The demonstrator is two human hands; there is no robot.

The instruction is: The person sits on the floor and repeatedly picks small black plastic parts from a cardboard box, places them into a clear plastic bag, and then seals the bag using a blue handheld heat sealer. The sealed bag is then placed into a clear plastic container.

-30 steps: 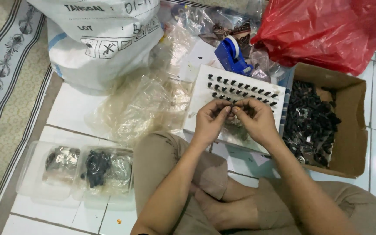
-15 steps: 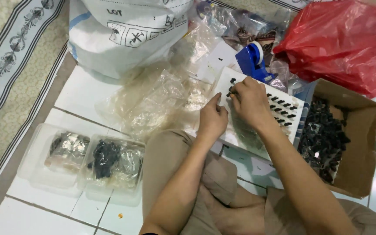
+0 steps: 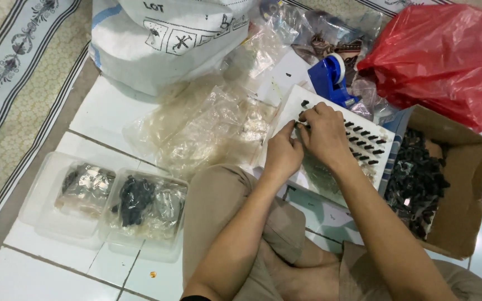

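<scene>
Hands meet over the white tray [image 3: 295, 100] that lies tilted on the tiled floor [image 3: 101, 120], just past my knees. My right hand [image 3: 323, 134] sits on the tray near its far left corner, fingers [image 3: 308, 114] bunched down on one of the small black clips [image 3: 370, 142] standing in rows across it; they look pinched together on a clip, though the knuckles hide the tips. My left hand [image 3: 282, 155] rests at the tray's near left edge, fingers curled and pressed toward the right hand; I cannot tell whether it grips a clip or only steadies the tray.

The rows of clips run along the tray's long axis, from the far left corner toward the near right edge, so the filled rows lie to the right of my fingers and the bare part of the tray lies under and left of them. The right hand is the nearer one to that open corner.

Beside the tray's right edge stands a cardboard box [image 3: 464, 184] heaped with loose black clips, closer to my right hand than my left. A blue tape dispenser [image 3: 330, 78] sits just beyond the tray's far edge, with a red plastic bag [image 3: 442, 56] behind it. Clear plastic bags [image 3: 207, 128] lie off the tray's left edge, and two clear tubs [image 3: 46, 206] sit well apart on the floor to my left.
</scene>
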